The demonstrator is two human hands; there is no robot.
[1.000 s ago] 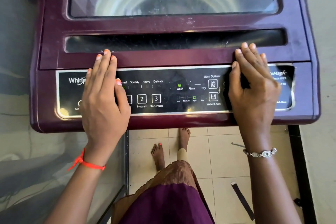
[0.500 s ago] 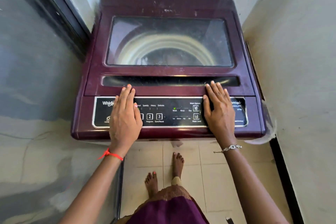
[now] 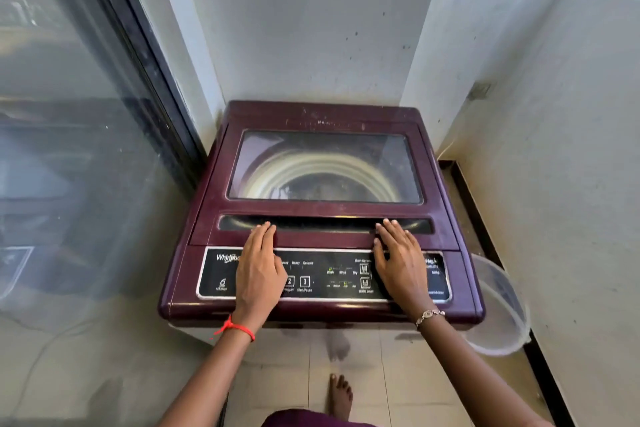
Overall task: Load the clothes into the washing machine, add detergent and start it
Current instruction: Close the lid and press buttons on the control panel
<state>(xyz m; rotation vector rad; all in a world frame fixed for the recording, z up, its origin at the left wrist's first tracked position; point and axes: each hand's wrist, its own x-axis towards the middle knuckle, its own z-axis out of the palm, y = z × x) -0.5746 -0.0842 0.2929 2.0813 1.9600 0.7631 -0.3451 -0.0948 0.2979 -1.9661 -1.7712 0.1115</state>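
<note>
A maroon top-loading washing machine (image 3: 207, 218) stands in a corner with its glass lid (image 3: 323, 166) down; the pale drum shows through it. The black control panel (image 3: 322, 276) runs along the front edge. My left hand (image 3: 259, 270) lies flat on the panel's left part, fingers straight, tips at the lid's front handle recess (image 3: 325, 224). My right hand (image 3: 400, 265) lies flat on the panel's right part, fingertips at the same recess. Neither hand holds anything. No clothes or detergent are in view.
A glass sliding door (image 3: 79, 149) closes the left side. White walls stand behind and to the right. A clear plastic bucket (image 3: 502, 315) sits on the floor at the machine's right front corner. My bare foot (image 3: 341, 395) is on the tiled floor below.
The view has pulled back and tilted up, so the whole machine and the walls now show. Both hands stay flat on the panel and lid edge.
</note>
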